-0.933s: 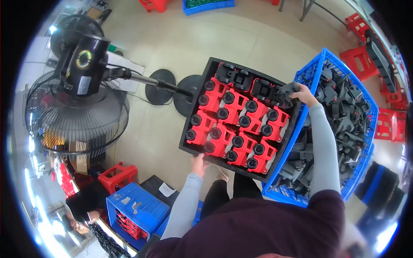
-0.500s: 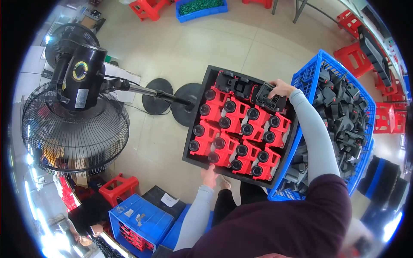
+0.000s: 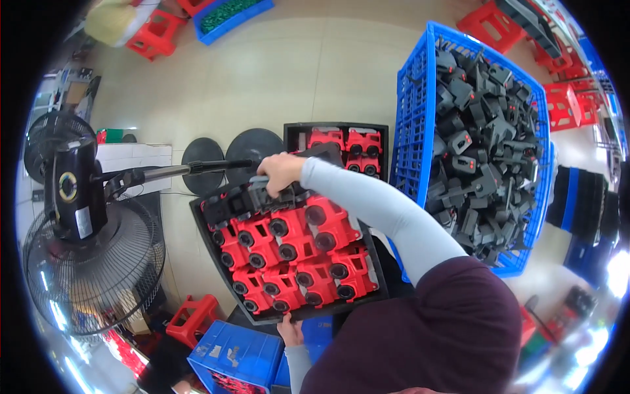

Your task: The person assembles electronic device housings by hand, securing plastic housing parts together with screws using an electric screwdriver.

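Observation:
A black tray of red toy vehicles with black wheels is held up in front of me. My left hand is closed on its near edge from below. At its far side my right hand is closed around the rim, the thumb over a dark grey plastic part lying inside; some fingers are hidden. More black parts lie along that far side. Just beyond, lower down, a second black tray with similar red vehicles is partly covered by my right forearm and the held tray.
A blue crate heaped with dark grey plastic parts stands at right. On the left is a large black fan. A red stool and a blue bin are near left. Far off is a blue tray of green pieces.
The held tray has moved left and nearer in the picture, with both hands on it, and turned. A second tray of red vehicles now shows beyond it. The view has shifted too.

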A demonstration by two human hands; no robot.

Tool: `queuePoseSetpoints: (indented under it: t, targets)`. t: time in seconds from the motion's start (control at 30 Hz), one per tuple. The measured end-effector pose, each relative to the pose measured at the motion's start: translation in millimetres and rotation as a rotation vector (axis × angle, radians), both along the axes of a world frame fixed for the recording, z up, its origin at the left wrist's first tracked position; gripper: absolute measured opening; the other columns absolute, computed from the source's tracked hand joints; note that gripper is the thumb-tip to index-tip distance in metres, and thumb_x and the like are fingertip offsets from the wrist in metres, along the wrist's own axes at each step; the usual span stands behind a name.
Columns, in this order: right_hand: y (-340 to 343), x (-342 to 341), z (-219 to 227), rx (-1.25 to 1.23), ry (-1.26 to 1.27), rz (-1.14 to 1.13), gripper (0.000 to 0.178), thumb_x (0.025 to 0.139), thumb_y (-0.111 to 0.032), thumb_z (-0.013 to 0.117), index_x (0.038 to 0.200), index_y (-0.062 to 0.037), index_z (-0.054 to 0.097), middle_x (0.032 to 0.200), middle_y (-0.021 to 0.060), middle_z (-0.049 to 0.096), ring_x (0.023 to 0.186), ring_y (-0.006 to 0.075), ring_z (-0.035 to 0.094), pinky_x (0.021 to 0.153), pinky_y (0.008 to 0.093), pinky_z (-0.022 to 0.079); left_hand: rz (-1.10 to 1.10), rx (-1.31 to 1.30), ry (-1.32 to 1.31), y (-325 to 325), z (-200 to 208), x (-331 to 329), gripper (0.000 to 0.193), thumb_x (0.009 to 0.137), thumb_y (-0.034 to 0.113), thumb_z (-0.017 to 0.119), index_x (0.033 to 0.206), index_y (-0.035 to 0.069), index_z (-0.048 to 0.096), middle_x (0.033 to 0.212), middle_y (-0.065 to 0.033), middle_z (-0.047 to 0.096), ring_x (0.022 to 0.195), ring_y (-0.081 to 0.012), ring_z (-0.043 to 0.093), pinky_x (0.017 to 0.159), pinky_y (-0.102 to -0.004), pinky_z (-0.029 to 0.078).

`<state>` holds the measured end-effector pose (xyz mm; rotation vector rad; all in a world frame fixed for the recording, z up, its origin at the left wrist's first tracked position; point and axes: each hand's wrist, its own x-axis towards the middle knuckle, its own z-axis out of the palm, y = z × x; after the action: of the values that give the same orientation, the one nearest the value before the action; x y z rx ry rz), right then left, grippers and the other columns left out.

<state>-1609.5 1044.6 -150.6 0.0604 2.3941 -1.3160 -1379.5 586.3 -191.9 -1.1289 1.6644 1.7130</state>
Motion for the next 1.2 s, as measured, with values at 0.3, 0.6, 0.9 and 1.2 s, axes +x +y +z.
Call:
queuePoseSetpoints:
  t: [0.3, 0.6, 0.9, 1.2]
  targets:
    - [-56, 16, -39, -0.145, -0.030, 0.047, 0.058, 0.044, -0.018, 0.070, 0.101, -0.0067, 0.065, 0.093, 0.0154, 0.065, 0.092, 0.0297, 0.061, 0.080, 0.0374, 0.046, 0.077, -0.172, 0.001, -38, 20, 17, 0.023, 0.076, -0.001, 0.051, 0.099, 0.002, 0.049, 0.089, -0.0114, 0.058, 0.078, -0.0255, 0.061, 0.067, -0.0412, 0.054]
    - [29, 24, -22, -0.156, 0.064, -0.041, 0.052, 0.046, -0.020, 0.068, 0.093, 0.0014, 0.063, 0.085, 0.0198, 0.064, 0.081, 0.0309, 0.063, 0.070, 0.0373, 0.050, -0.007, -0.130, 0.095, 34, 27, -33, 0.034, 0.077, 0.000, 0.051, 0.111, 0.002, 0.045, 0.098, -0.0110, 0.055, 0.082, -0.0262, 0.060, 0.064, -0.0435, 0.055]
    - [164, 59, -24, -0.304, -0.184, -0.279, 0.054, 0.053, -0.001, 0.069, 0.106, 0.0025, 0.059, 0.087, 0.0050, 0.063, 0.079, 0.0150, 0.058, 0.075, 0.0300, 0.048, -0.298, 0.012, 0.075, 134, -55, -71, 0.042, 0.081, 0.010, 0.053, 0.120, 0.002, 0.038, 0.107, -0.0112, 0.052, 0.088, -0.0195, 0.058, 0.064, -0.0325, 0.050]
    - [179, 76, -43, -0.325, -0.210, -0.456, 0.045, 0.059, 0.004, 0.059, 0.103, 0.0026, 0.057, 0.092, 0.0062, 0.062, 0.083, 0.0175, 0.059, 0.078, 0.0297, 0.047, -0.561, -0.489, 0.195, 162, -56, -80, 0.045, 0.078, 0.021, 0.053, 0.099, -0.015, 0.037, 0.096, -0.0348, 0.050, 0.091, -0.0443, 0.054, 0.080, -0.0441, 0.043]
